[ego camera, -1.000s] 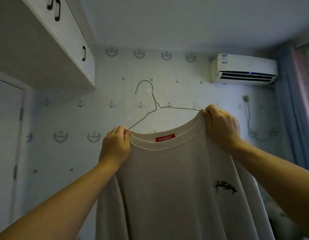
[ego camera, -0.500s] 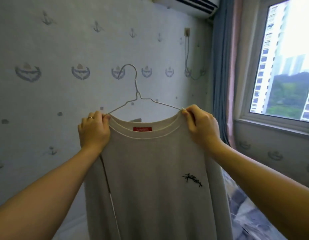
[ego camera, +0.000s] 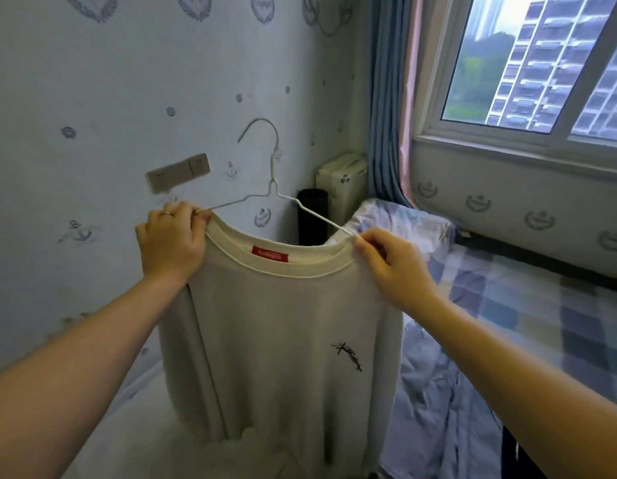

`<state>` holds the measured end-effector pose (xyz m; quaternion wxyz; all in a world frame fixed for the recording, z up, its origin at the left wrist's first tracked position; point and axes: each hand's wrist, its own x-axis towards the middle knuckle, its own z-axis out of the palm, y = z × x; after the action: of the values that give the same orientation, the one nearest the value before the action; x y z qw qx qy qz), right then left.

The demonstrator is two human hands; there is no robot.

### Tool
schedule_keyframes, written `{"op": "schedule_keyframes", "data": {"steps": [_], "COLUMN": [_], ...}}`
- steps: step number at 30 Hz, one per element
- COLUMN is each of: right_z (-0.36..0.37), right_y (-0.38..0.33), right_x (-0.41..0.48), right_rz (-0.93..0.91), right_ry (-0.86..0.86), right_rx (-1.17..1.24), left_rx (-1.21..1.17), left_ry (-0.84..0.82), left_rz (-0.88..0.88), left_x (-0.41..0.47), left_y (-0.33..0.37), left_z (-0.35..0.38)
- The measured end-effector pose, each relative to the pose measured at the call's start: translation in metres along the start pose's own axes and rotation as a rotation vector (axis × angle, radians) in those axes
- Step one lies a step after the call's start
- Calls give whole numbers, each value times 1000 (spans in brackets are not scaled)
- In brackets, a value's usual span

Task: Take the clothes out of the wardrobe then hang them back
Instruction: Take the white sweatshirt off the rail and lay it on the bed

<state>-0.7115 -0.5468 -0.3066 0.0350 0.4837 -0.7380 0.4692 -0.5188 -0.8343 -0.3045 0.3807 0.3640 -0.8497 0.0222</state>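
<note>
Pale wallpaper (ego camera: 110, 81) printed with small anchors backs the scene, with a checked bed (ego camera: 514, 305) along the right. Nearest, two bare forearms reach forward. The left hand (ego camera: 170, 242) has its grip clenched on the left shoulder of a beige shirt (ego camera: 276, 340), and the right hand (ego camera: 393, 264) pinches the right shoulder at the collar. The shirt hangs on a thin wire hanger (ego camera: 272, 188), held up in the air with its hook free. Farther off, a curtain (ego camera: 390, 98) hangs beside a window (ego camera: 528, 63).
</note>
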Motion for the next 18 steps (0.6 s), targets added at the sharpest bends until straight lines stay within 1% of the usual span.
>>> {"op": "schedule_keyframes", "data": {"steps": [5,10,14,18], "right_z": [23,35,36,28], "right_y": [55,122,180,229], "right_x": [17,44,70,101], "right_rz": [166,277,369,440], "right_ry": [-42,-63,-58,-39], "right_rx": [-48,-90,-103,-111], "left_rx": [-32,-53,-97,-141], "left_ry": [-85,-179,-263,-307], "left_rz": [34,80,92,115], "left_x": [31,65,90,116], "left_y": [7,23,47,74], "left_z": [69,151,217,276]}}
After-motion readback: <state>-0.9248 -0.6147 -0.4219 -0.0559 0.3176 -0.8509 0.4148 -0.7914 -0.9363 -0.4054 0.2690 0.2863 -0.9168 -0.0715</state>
